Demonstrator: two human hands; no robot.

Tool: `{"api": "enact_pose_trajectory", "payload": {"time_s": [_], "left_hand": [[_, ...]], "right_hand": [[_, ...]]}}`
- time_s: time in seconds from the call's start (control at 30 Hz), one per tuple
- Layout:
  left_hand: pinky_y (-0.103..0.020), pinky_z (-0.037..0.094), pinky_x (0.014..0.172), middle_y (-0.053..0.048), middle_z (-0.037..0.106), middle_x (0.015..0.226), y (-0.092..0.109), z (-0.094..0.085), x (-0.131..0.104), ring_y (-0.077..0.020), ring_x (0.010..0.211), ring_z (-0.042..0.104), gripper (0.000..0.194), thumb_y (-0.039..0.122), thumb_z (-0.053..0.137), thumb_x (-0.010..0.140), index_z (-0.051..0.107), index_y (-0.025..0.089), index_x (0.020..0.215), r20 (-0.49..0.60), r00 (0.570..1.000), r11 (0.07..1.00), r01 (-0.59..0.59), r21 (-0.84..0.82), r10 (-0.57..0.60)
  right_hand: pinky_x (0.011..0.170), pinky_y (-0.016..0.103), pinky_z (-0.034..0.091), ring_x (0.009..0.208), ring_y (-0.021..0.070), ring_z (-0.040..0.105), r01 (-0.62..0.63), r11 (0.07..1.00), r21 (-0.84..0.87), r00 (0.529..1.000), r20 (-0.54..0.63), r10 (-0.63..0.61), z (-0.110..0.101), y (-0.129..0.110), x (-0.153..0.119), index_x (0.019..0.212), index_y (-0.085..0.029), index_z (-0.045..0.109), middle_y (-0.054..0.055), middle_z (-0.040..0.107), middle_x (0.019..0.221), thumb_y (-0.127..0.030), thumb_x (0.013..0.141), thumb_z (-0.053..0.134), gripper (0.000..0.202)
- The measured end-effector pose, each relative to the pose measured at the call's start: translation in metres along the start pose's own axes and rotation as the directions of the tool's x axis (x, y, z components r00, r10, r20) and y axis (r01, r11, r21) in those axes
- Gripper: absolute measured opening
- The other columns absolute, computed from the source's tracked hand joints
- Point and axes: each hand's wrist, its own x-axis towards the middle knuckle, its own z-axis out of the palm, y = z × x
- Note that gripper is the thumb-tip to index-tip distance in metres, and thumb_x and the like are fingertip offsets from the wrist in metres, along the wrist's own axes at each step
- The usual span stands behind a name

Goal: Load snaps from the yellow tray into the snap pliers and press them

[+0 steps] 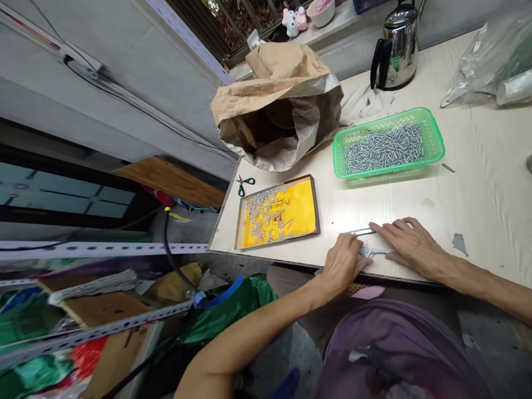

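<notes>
At the table's front edge lies a slim grey metal piece with two arms (375, 251), one a thin straight bar, the other wider and pale; its exact kind I cannot make out. My left hand (341, 260) has its fingers bent around the left end of this piece. From the other side, my right hand (409, 244) grips it, index finger at the thin bar and thumb by the pale arm. To the left of my hands is a shallow tray (318, 221) with a yellow lining and many small metal pins (260, 213) scattered in it.
A green plastic basket (438, 145) full of small metal pins stands beyond my hands. Behind the tray sit scissors (245, 185) and a large open paper sack (282, 149). A steel kettle (401, 52) and clear plastic bags (477, 72) are at the back.
</notes>
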Motion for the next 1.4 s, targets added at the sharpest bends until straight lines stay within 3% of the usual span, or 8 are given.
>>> {"api": "enact_pose_trajectory", "payload": {"time_s": [0.17, 0.47, 0.63, 0.7, 0.87, 1.13, 1.27, 1.4], "left_hand": [[-0.046, 0.045, 0.096, -0.018, 0.047, 0.134, 0.003, 0.014, 0.032, -0.031, 0.118, 0.048, 0.069, 0.033, 0.072, 0.077, 0.038, 0.012, 0.133, 0.059, 0.948, 0.944, -0.316, 0.096, 0.312], [-0.039, 0.048, 0.082, -0.009, 0.059, 0.099, 0.004, 0.017, 0.047, -0.0246, 0.095, 0.052, 0.028, 0.035, 0.058, 0.089, 0.056, 0.014, 0.107, 0.083, 0.946, 0.944, -0.319, 0.089, 0.312], [-0.038, 0.05, 0.079, -0.008, 0.06, 0.09, 0.001, 0.026, 0.047, -0.0236, 0.092, 0.055, 0.02, 0.032, 0.054, 0.092, 0.058, 0.016, 0.103, 0.013, 0.952, 0.949, -0.305, 0.076, 0.305], [-0.04, 0.051, 0.085, -0.011, 0.062, 0.103, 0.002, 0.031, 0.044, -0.025, 0.099, 0.056, 0.03, 0.032, 0.055, 0.091, 0.055, 0.014, 0.115, -0.069, 0.952, 0.952, -0.293, 0.092, 0.3], [-0.047, 0.04, 0.108, -0.02, 0.045, 0.141, 0.017, 0.062, 0.019, -0.0303, 0.136, 0.038, 0.038, 0.023, 0.042, 0.096, 0.045, 0.008, 0.131, -0.274, 0.911, 0.948, -0.27, 0.169, 0.308], [-0.052, 0.038, 0.11, -0.018, 0.057, 0.13, 0.042, 0.077, 0.002, -0.0288, 0.131, 0.046, 0.045, 0.039, 0.041, 0.096, 0.047, 0.011, 0.131, -0.247, 0.916, 0.948, -0.313, 0.055, 0.317], [-0.044, 0.047, 0.103, -0.016, 0.065, 0.114, 0.039, 0.069, -0.008, -0.0264, 0.119, 0.055, 0.038, 0.04, 0.049, 0.093, 0.058, 0.013, 0.119, -0.206, 0.887, 0.907, -0.42, 0.011, 0.413], [-0.032, 0.053, 0.088, -0.008, 0.068, 0.089, 0.003, 0.054, -0.035, -0.0173, 0.09, 0.063, 0.022, 0.03, 0.05, 0.094, 0.067, 0.017, 0.1, -0.283, 0.831, 0.875, -0.478, 0.075, 0.478]], "right_hand": [[0.079, 0.037, 0.04, 0.097, 0.0279, 0.054, -0.043, 0.999, 0.005, 0.999, -0.032, 0.044, 0.005, 0.004, -0.007, 0.139, -0.013, 0.032, 0.012, 0.063, 0.112, -0.03, 0.076, 0.067, 0.074], [0.067, 0.031, 0.037, 0.078, 0.0214, 0.053, -0.057, 0.996, -0.063, 0.997, -0.052, 0.054, 0.004, 0.007, -0.008, 0.089, -0.015, 0.061, 0.006, 0.061, 0.081, -0.015, 0.084, 0.058, 0.006], [0.067, 0.03, 0.037, 0.073, 0.0184, 0.052, -0.042, 0.999, -0.01, 0.998, -0.05, 0.042, 0.002, 0.008, -0.005, 0.078, -0.017, 0.06, 0.005, 0.059, 0.075, -0.011, 0.09, 0.048, 0.017], [0.068, 0.031, 0.038, 0.078, 0.0204, 0.053, -0.055, 0.998, -0.002, 0.998, -0.01, 0.055, -0.001, 0.015, -0.003, 0.091, -0.014, 0.062, 0.007, 0.062, 0.083, -0.02, 0.087, 0.058, 0.008], [0.07, 0.034, 0.041, 0.086, 0.0258, 0.054, -0.047, 0.999, 0.009, 0.995, 0.084, 0.046, -0.003, 0.046, 0.003, 0.115, -0.013, 0.059, 0.013, 0.063, 0.101, -0.049, 0.077, 0.068, 0.053], [0.07, 0.036, 0.035, 0.084, 0.0247, 0.052, -0.22, 0.959, -0.18, 0.975, -0.009, 0.222, -0.011, 0.04, 0.042, 0.089, -0.015, 0.066, 0.012, 0.064, 0.09, -0.016, 0.092, 0.042, 0.024], [0.069, 0.032, 0.034, 0.087, 0.022, 0.05, 0.082, 0.996, -0.038, 0.997, 0.003, -0.082, -0.014, -0.006, 0.064, 0.095, -0.019, 0.067, 0.008, 0.064, 0.095, -0.012, 0.087, 0.052, 0.018], [0.066, 0.031, 0.034, 0.08, 0.0194, 0.048, 0.358, 0.934, -0.005, 0.934, 0.016, -0.358, 0.009, -0.04, 0.078, 0.07, -0.021, 0.062, 0.004, 0.061, 0.08, -0.005, 0.085, 0.051, 0.024]]}}
